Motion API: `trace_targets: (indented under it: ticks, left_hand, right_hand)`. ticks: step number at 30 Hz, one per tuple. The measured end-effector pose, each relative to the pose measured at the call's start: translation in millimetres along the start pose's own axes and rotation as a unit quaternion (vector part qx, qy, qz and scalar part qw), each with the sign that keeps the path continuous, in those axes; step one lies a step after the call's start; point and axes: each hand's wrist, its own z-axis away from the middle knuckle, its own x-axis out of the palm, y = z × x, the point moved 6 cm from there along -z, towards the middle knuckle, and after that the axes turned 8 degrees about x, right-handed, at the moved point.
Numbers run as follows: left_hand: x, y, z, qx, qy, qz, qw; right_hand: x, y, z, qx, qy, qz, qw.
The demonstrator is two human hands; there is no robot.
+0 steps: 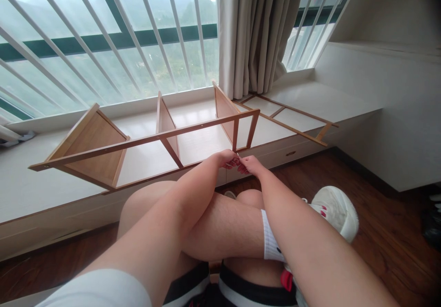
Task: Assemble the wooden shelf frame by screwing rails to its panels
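Note:
A light wooden shelf frame [144, 139] lies on its side on the white window ledge [20, 187], with three upright panels and thin rails. My left hand [225, 158] and my right hand [251, 164] meet at the foot of a short vertical strut [235, 134] near the frame's right end. Both hands are pinched closed, fingertips almost touching each other. What they pinch is too small to make out. My crossed legs lie below the hands, one foot in a white slipper [336, 210].
A second flat wooden frame [292, 121] lies on the ledge to the right. A beige curtain [255, 31] hangs behind it. White window bars [103, 26] stand beyond the ledge. Dark wooden floor [386, 224] spreads to the right, and a white cabinet [396, 114] stands there.

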Motion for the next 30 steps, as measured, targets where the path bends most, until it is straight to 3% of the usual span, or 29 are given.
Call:
trace_targets:
  ticks: [18,30]
  left_hand:
    - [3.5,-6,-1,-0.024,-0.04,-0.015,0.999]
    - [3.2,-9,-4,-0.037,-0.037,-0.033,0.998]
  right_hand:
    - [3,5,7,0.024,-0.022,0.013,0.999]
    - [-12,-3,1,-0.095,0.054,0.049,0.993]
